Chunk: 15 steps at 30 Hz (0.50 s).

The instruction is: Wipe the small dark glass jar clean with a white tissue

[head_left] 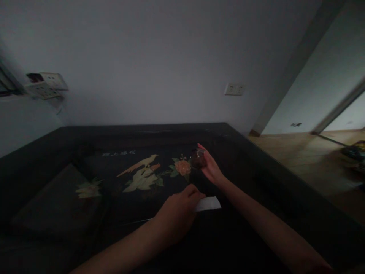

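Left hand (182,205): white slip (210,204) pinched, free end exposed; right hand (212,167): dark rounded object (197,159), maybe glass, held over black table (159,131), contact can't be told; object should be gripped steadily, slip kept uncrumpled

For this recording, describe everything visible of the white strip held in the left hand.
The white, roughly rectangular, thin strip juts from the bare left hand, one end hidden there, the free end pointing right in the picture. It looks matt, like paper or tissue; which is unclear. It shows against the dark tabletop; whether they touch, I cannot tell.
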Each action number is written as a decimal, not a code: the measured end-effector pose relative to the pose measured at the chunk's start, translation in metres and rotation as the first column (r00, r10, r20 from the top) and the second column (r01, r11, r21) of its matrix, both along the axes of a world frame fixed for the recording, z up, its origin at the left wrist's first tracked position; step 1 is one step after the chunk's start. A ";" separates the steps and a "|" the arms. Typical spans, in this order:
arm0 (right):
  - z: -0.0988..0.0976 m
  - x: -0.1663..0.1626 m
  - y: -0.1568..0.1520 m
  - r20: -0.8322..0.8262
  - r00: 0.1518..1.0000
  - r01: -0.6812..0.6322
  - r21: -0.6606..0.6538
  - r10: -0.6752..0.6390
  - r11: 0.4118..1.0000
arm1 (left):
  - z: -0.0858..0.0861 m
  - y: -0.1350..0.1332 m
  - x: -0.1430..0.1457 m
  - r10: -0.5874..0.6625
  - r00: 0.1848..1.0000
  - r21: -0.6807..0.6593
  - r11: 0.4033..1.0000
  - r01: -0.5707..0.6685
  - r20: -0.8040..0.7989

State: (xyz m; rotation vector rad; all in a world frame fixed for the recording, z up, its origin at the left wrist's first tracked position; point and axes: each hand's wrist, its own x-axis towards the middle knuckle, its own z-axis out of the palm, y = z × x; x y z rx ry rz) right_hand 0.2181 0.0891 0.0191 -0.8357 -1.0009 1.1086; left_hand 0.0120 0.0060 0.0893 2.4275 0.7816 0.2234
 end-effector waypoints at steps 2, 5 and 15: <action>-0.001 0.021 -0.007 0.206 0.978 0.038 0.026 -0.042 0.999 | -0.006 0.004 0.002 0.019 0.999 -0.071 0.997 -0.015 0.044; -0.010 0.045 -0.010 0.490 0.846 0.180 0.111 -0.211 0.977 | -0.021 0.017 0.007 0.028 0.996 -0.151 0.988 -0.015 0.089; -0.032 0.061 0.013 0.778 0.451 0.238 0.368 -0.438 0.899 | -0.071 0.067 0.006 0.290 0.932 -0.438 0.883 -0.171 0.220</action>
